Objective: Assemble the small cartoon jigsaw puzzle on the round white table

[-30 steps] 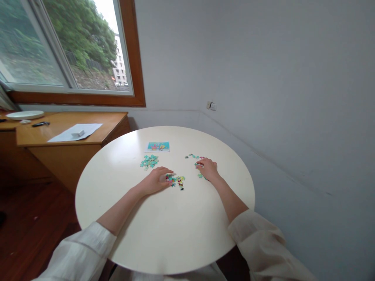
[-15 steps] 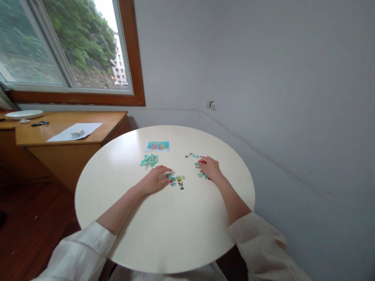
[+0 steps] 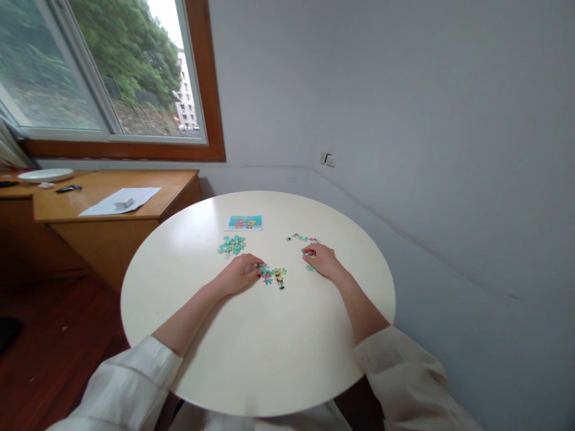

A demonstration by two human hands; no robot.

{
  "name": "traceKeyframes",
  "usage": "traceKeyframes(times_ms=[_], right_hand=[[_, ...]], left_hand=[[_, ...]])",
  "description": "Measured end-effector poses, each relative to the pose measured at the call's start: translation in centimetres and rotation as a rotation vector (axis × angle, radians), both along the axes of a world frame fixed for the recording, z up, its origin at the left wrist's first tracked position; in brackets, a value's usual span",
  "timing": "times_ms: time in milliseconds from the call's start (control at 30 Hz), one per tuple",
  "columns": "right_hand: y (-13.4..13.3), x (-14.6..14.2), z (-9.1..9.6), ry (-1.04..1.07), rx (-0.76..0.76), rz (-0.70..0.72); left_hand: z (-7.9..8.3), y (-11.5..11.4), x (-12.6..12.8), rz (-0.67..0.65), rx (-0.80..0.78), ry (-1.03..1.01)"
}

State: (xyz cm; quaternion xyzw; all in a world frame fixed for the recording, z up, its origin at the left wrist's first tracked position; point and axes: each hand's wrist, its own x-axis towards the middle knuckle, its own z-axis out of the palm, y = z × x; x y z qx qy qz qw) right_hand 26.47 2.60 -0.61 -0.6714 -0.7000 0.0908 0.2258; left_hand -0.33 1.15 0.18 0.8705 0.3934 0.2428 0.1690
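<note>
My left hand [image 3: 241, 272] lies on the round cream table [image 3: 251, 353], fingers curled, its tips resting on the left end of a small joined cluster of jigsaw pieces [image 3: 275, 276] with a yellow figure. My right hand [image 3: 322, 260] rests further right, fingers bent down over a patch of teal and pink pieces [image 3: 309, 254]; whether it grips one is hidden. A loose heap of teal pieces [image 3: 232, 245] lies beyond my left hand. A small picture card [image 3: 244, 222] sits behind it. A short chain of pieces [image 3: 298, 238] runs beyond my right hand.
A wooden desk [image 3: 112, 212] stands left of the table, carrying a sheet of paper [image 3: 120, 201], a white plate [image 3: 45, 175] and a dark small object [image 3: 68, 189]. A window is above it. Grey walls meet in a corner behind the table, with a wall socket [image 3: 327, 159].
The view has shifted slightly. My right hand has drawn a little toward me over the teal and pink pieces. My left hand stays at the joined cluster.
</note>
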Motion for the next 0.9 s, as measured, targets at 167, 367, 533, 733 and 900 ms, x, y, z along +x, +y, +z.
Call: traceKeyframes(times_ms=[167, 367, 533, 733, 900], right_hand=[[0.1, 0.1, -0.1, 0.028, -0.041, 0.043], [0.3, 0.0, -0.3, 0.058, -0.045, 0.124], [0.0, -0.5, -0.2, 0.114, -0.045, 0.21], [-0.1, -0.8, -0.2, 0.18, -0.051, 0.272], [-0.4, -1.2, 0.1, 0.262, -0.069, 0.286]], left_hand=[[-0.1, 0.1, 0.0, 0.011, -0.018, 0.007], [-0.1, 0.0, 0.0, 0.009, -0.027, -0.001], [0.0, 0.0, 0.1, 0.011, -0.019, -0.003], [0.0, 0.0, 0.1, 0.007, -0.014, -0.005], [-0.1, 0.0, 0.1, -0.006, -0.003, -0.013]])
